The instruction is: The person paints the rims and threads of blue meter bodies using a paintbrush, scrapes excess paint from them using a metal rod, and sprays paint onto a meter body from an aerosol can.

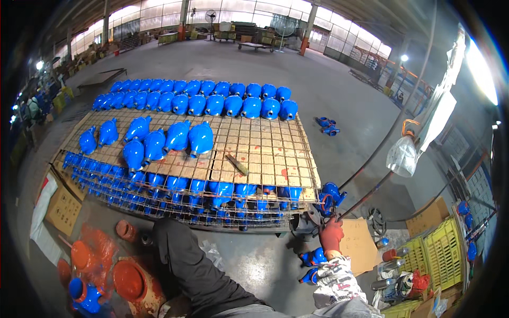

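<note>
My right hand [331,236], in a red glove, reaches out past the table's near right corner. Its fingers look closed, but what they hold is hidden. A dark hose or rod [366,196] slants down to the hand from the upper right. Just beyond the fingers is a glossy blue casting [332,195] with an orange-red opening, and a dark round metal part [306,220] lies to their left. Below the hand, more blue castings [314,257] rest on the floor beside a flat cardboard sheet [358,239]. My left hand is out of view.
Blue castings [197,104] stand in rows on a wire-mesh rack [265,159], with more on lower layers. A brush-like tool [237,165] lies on top. At lower left are red-stained paint buckets [130,280]. A yellow crate [444,254] and a hanging plastic bottle [403,156] are at right.
</note>
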Motion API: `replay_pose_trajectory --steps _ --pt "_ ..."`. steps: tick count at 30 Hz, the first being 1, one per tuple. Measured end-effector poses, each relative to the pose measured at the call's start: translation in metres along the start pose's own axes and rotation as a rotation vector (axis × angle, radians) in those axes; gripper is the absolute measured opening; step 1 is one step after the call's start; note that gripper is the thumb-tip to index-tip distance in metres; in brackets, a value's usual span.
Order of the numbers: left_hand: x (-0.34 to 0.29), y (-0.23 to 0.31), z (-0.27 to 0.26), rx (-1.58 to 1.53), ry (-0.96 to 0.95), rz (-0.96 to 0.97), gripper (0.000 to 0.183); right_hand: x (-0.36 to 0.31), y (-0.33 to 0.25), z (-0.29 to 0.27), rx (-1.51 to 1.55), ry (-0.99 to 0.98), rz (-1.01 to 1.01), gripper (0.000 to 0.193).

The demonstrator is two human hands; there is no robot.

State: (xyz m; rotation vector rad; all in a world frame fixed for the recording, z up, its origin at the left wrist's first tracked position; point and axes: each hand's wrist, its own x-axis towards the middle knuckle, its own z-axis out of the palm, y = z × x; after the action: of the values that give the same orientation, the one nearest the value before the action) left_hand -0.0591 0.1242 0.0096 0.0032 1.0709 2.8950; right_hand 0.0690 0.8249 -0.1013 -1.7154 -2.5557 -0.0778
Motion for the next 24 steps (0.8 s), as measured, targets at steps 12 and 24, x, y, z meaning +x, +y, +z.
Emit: replay_pose_trajectory --steps 12,24 --pt "-0.045 0.022 -0.038 0.359 0.193 0.337 0.042 0.061 0.069 0.133 -0.213 0.039 -0.255 0.014" --pt "-0.064 0.003 0.048 0.272 0.202 0.525 0.079 0.037 -0.015 0.117 0.715 -0.054 -0.151 0.021"
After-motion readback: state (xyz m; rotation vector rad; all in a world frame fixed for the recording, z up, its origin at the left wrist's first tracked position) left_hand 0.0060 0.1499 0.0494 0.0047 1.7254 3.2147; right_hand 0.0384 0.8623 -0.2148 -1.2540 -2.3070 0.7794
